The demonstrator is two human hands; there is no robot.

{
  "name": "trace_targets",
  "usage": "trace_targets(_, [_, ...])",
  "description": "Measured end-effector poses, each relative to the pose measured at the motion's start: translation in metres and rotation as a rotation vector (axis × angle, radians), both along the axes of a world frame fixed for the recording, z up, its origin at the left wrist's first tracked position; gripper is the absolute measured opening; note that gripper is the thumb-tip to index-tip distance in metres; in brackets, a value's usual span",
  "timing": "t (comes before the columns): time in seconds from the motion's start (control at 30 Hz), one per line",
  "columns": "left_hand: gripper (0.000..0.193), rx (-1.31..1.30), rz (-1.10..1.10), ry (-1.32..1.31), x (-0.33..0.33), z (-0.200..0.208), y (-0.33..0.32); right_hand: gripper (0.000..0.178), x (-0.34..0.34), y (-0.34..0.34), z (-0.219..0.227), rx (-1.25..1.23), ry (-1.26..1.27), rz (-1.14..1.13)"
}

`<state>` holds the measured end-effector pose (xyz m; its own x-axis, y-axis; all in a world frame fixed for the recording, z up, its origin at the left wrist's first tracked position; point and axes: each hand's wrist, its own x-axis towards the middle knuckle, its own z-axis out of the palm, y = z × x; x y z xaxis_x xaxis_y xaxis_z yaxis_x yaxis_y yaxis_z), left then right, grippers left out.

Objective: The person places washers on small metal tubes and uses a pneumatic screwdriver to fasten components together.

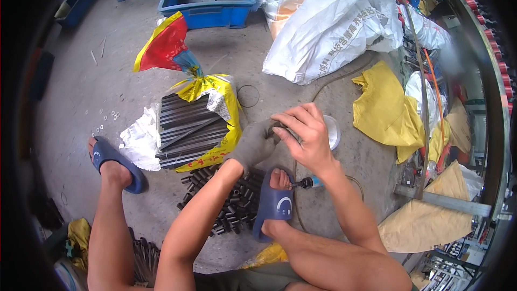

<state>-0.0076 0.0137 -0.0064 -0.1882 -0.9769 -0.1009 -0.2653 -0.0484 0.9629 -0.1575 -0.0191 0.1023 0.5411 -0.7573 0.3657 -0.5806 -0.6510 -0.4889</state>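
Observation:
My left hand (pixel 255 141), in a grey glove, meets my bare right hand (pixel 307 133) above the floor in the middle. Both sets of fingers are closed together at one spot. A small dark bit shows between them, but what it is stays hidden. Below the glove lies a heap of short black tubes (pixel 231 205). Left of my hands, a torn yellow bag (pixel 232 113) holds a stack of long dark bars (pixel 188 126). Beneath my right wrist is a blue and black hand tool (pixel 308 182), partly hidden. Just behind that wrist sits a white round dish (pixel 332 132).
Blue plastic crates (pixel 237 17) stand at the back. A large white woven sack (pixel 328 37) and a yellow sack (pixel 385 108) lie to the right, before a metal rack (pixel 447 199). A thin hose (pixel 344 78) crosses the floor. My slippered feet (pixel 276 205) flank the tube heap.

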Motion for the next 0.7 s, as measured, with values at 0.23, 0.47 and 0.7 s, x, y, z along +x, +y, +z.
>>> trace_targets(0.23, [0.026, -0.133, 0.088, 0.092, 0.002, -0.009, 0.009, 0.026, 0.011, -0.001, 0.012, 0.007, 0.073, 0.054])
trace_targets(0.47, [0.023, -0.063, 0.014, 0.095, 0.003, -0.012, 0.011, 0.027, 0.008, -0.013, 0.032, 0.123, 0.189, 0.234])
trace_targets(0.7, [0.023, -0.017, -0.051, 0.064, 0.005, -0.019, 0.002, 0.030, 0.011, -0.016, 0.029, -0.021, 0.252, 0.262])
